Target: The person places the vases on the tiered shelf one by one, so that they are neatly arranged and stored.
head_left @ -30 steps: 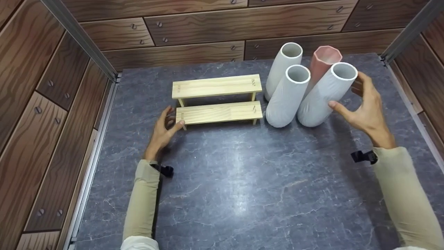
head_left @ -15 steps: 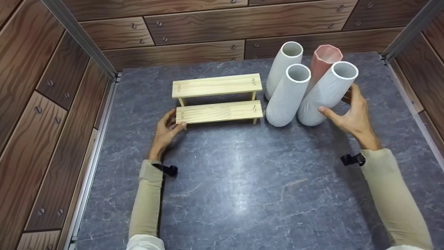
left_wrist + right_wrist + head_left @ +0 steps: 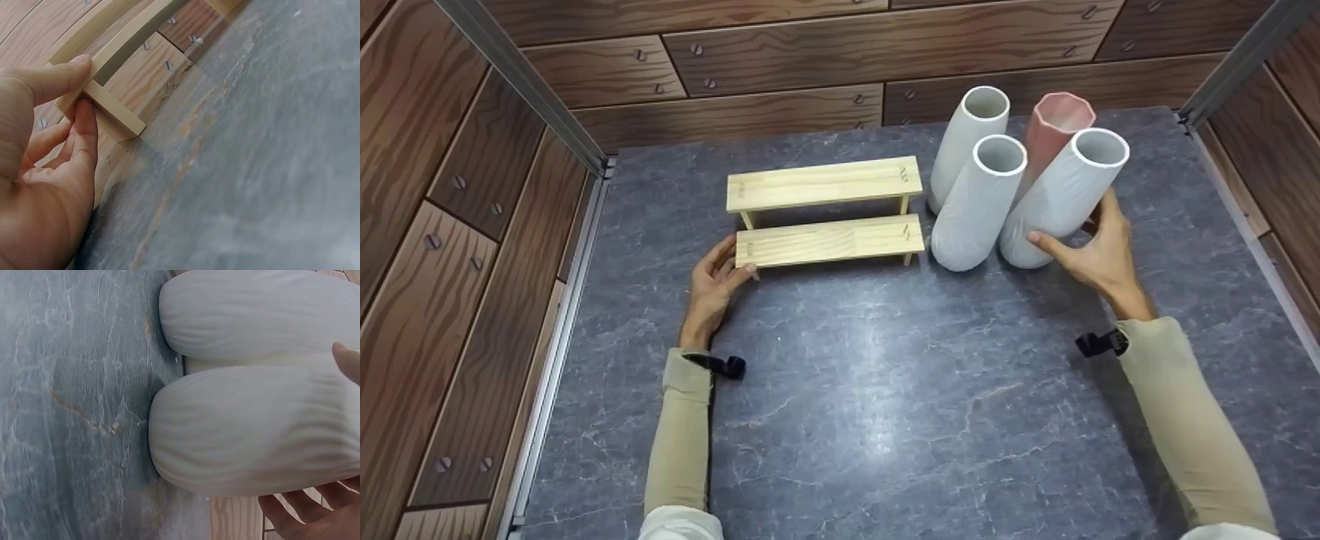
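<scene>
At its left end my left hand (image 3: pixel 710 291) pinches the front wooden riser (image 3: pixel 829 241), a pale low bench on short legs. In the left wrist view the thumb lies on the top edge of this riser (image 3: pixel 121 48), with fingers under its end beside the leg. A second riser (image 3: pixel 825 184) stands right behind it. My right hand (image 3: pixel 1099 259) grips the lower side of the right-hand white vase (image 3: pixel 1061 195), thumb in front and fingers behind. In the right wrist view fingertips (image 3: pixel 273 506) meet the side of this rippled vase (image 3: pixel 242 430).
Close by stand another white vase (image 3: pixel 979 214) in front, a white one (image 3: pixel 956 150) behind it, and a pink faceted vase (image 3: pixel 1046 139) at the back. Wood-patterned walls (image 3: pixel 780 60) border the grey marbled table (image 3: pixel 855 390) at the back and both sides.
My right hand has moved left and closed in around the right-hand white vase. My left hand has come in slightly to the riser's end. Risers and vases stay in place.
</scene>
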Tool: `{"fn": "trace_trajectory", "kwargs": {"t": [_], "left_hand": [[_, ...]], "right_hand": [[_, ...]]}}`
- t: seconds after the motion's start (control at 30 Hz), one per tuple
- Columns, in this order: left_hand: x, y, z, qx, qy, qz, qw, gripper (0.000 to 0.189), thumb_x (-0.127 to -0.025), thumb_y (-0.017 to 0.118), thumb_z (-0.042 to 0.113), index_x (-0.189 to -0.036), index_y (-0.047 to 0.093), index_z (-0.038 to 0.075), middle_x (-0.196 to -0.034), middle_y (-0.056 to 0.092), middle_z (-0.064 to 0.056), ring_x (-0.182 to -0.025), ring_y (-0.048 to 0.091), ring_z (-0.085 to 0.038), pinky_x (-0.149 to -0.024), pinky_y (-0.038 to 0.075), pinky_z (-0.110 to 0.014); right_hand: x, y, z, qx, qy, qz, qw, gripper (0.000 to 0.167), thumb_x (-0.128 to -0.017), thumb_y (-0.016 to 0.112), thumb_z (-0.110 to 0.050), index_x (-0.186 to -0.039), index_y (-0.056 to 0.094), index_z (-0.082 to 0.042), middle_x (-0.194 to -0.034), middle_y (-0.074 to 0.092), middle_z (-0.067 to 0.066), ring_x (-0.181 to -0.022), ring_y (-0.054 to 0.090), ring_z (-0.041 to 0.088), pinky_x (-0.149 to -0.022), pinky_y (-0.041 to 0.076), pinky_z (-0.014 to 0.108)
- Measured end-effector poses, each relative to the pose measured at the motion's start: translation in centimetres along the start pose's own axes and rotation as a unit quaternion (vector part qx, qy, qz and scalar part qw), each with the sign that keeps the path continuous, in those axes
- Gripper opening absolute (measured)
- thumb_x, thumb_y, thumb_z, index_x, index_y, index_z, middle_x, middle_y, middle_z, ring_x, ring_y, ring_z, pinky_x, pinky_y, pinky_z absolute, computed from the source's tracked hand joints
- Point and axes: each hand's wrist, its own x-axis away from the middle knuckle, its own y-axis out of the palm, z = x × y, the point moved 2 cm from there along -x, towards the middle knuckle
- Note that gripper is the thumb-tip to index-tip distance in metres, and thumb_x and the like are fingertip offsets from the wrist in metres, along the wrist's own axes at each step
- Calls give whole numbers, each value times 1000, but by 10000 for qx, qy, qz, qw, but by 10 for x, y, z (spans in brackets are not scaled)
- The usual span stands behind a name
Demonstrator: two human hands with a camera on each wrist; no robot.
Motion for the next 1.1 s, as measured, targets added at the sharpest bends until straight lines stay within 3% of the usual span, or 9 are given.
{"fn": "trace_trajectory", "kwargs": {"t": [0.27,0.67,1.1], "left_hand": [[2,-4,-3,326,-38,61,9994,73,-93,68,-19,-159,37,-13,-161,43,-33,-124,63,-14,-103,55,-21],[0,-3,-3,302,-13,73,9995,72,-93,68,-18,-158,39,-12,-162,43,-33,-136,56,-24,-109,52,-22],[1,-4,-2,244,0,-187,9995,70,-96,67,-15,-160,39,-9,-161,44,-31,-124,65,-15,-99,58,-23]], "right_hand": [[-1,4,-3,-123,-67,499,9987,69,-69,95,-4,-133,70,-9,-109,70,-11,-99,67,3,-80,54,13],[8,-3,-5,74,-21,692,9976,68,-67,97,-6,-130,73,-11,-107,71,-12,-96,68,2,-77,54,13],[30,-13,-21,241,-714,630,9952,66,-62,98,-5,-124,77,-8,-103,72,-22,-91,69,-3,-72,54,10]]}}
